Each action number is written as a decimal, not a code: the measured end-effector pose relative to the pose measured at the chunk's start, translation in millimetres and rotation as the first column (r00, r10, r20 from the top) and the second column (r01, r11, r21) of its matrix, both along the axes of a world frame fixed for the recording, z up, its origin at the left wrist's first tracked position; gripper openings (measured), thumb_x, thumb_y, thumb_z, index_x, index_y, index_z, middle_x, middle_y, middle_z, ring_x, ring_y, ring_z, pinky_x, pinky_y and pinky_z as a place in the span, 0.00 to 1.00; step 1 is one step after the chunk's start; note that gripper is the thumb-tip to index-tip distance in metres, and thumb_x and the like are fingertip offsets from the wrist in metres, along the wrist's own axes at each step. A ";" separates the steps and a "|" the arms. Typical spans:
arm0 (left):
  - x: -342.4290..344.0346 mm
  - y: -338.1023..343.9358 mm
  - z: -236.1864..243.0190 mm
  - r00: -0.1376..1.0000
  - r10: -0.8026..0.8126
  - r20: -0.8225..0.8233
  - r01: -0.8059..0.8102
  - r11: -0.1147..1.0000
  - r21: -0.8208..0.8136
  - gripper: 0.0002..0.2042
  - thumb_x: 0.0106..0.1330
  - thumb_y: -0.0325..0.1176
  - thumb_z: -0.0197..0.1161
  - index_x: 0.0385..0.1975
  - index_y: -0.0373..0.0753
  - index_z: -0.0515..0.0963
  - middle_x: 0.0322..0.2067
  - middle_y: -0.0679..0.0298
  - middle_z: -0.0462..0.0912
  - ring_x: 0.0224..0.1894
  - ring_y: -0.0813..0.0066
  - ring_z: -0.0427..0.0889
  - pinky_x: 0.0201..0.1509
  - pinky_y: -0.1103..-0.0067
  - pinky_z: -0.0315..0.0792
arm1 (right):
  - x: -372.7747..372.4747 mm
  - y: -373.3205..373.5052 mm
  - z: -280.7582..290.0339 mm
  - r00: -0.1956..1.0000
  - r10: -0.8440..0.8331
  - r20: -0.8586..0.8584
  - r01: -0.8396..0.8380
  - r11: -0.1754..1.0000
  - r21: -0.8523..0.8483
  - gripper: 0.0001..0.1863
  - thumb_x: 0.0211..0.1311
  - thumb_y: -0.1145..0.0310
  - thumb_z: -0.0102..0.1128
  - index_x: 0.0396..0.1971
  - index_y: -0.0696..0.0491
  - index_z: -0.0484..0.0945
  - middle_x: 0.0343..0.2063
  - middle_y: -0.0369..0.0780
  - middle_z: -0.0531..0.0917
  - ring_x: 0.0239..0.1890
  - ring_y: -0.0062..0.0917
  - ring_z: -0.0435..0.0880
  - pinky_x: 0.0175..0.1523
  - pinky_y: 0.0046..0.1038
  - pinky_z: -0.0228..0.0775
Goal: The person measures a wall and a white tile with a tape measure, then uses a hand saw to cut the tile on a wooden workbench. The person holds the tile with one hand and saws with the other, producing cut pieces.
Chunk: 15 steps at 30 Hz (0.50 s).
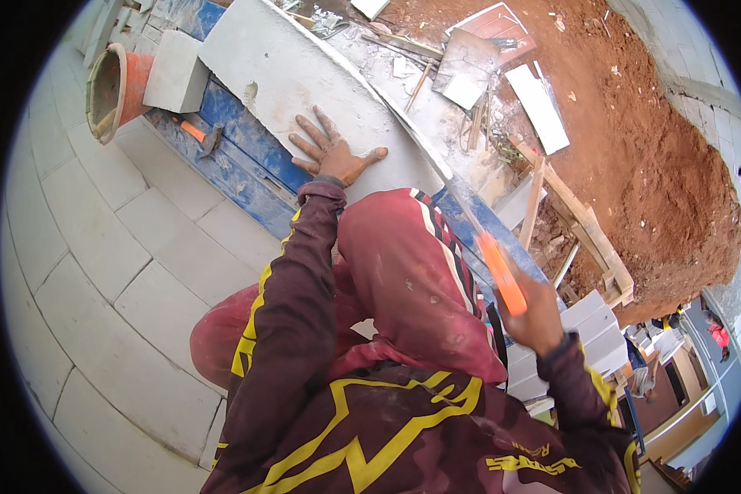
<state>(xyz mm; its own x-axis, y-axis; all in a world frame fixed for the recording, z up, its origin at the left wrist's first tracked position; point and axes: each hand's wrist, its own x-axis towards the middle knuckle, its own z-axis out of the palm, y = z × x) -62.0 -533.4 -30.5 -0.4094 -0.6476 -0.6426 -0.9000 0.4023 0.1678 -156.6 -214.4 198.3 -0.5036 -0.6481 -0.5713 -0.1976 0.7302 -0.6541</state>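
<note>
My left hand (342,160) lies flat with fingers spread on a large pale grey lightweight block (292,70), pressing its near end. My right hand (537,317) is wrapped round the orange handle of a handsaw (500,272). The saw's thin blade runs up and left from the handle, along the right edge of the block; whether it has cut in cannot be told. My bent knee in red trousers touches or nearly touches the block's near end. Under the block is a dusty blue board (255,123).
Left of the block lie a hammer (208,142) with an orange handle, a smaller pale block (175,74) and a tipped orange bucket (130,86). Pale block rows stretch leftward. On the right are wooden planks (580,214), white offcuts (539,107) and a red soil heap (634,165).
</note>
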 end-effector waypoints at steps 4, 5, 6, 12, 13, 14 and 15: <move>-4.9 0.4 8.4 0.999 0.006 -0.048 -0.009 0.999 -0.049 0.83 0.30 0.76 0.77 0.76 0.43 0.20 0.75 0.38 0.15 0.75 0.27 0.15 0.68 0.29 0.28 | -0.3 -60.9 -111.3 0.991 -0.024 -0.131 -0.004 0.978 -0.210 0.31 0.50 0.73 0.59 0.60 0.57 0.76 0.28 0.57 0.84 0.33 0.57 0.83 0.44 0.50 0.77; -3.3 2.5 10.0 1.000 0.012 0.023 -0.011 1.000 -0.009 0.84 0.30 0.76 0.77 0.76 0.43 0.20 0.75 0.38 0.15 0.75 0.27 0.15 0.69 0.29 0.28 | 3.9 -58.8 -115.7 0.995 -0.026 -0.095 0.012 0.989 -0.148 0.30 0.50 0.73 0.59 0.59 0.57 0.76 0.28 0.57 0.83 0.33 0.57 0.83 0.43 0.51 0.76; -0.4 4.9 12.7 0.999 -0.005 0.032 0.005 1.000 -0.004 0.84 0.30 0.76 0.77 0.76 0.43 0.20 0.75 0.38 0.16 0.75 0.27 0.16 0.69 0.29 0.28 | 6.2 -55.1 -113.9 0.988 -0.042 -0.151 0.006 0.973 -0.232 0.30 0.50 0.73 0.59 0.58 0.57 0.77 0.28 0.58 0.83 0.33 0.56 0.83 0.43 0.51 0.75; 4.5 2.7 1.6 0.999 -0.006 -0.031 0.005 1.000 -0.026 0.84 0.29 0.76 0.77 0.76 0.42 0.21 0.75 0.38 0.16 0.75 0.25 0.16 0.68 0.29 0.28 | 6.1 26.1 24.9 0.999 -0.008 -0.048 0.005 0.997 -0.074 0.39 0.57 0.80 0.59 0.72 0.47 0.65 0.54 0.50 0.83 0.37 0.48 0.87 0.39 0.34 0.81; 4.4 2.6 0.4 0.999 0.002 -0.044 -0.004 1.000 -0.025 0.84 0.29 0.76 0.77 0.76 0.42 0.21 0.75 0.38 0.16 0.75 0.26 0.15 0.68 0.29 0.27 | 4.2 22.0 21.5 0.999 -0.026 -0.040 0.022 0.996 -0.084 0.37 0.57 0.78 0.60 0.70 0.48 0.68 0.50 0.51 0.84 0.37 0.49 0.86 0.39 0.36 0.80; 3.8 1.8 0.1 1.000 0.015 -0.020 -0.016 1.000 -0.018 0.84 0.29 0.76 0.77 0.76 0.42 0.21 0.75 0.38 0.16 0.75 0.26 0.15 0.68 0.29 0.27 | 3.3 14.3 16.4 0.995 -0.063 -0.078 0.046 0.978 -0.203 0.34 0.58 0.77 0.61 0.68 0.49 0.72 0.45 0.52 0.85 0.36 0.49 0.86 0.38 0.37 0.79; 2.2 1.8 0.6 1.000 0.007 -0.017 -0.007 1.000 -0.015 0.84 0.29 0.76 0.78 0.76 0.42 0.21 0.75 0.38 0.16 0.75 0.26 0.15 0.68 0.29 0.27 | 0.8 -2.5 -12.7 0.999 -0.010 -0.041 0.007 0.998 -0.057 0.30 0.58 0.75 0.62 0.64 0.51 0.75 0.40 0.53 0.85 0.36 0.51 0.85 0.37 0.40 0.78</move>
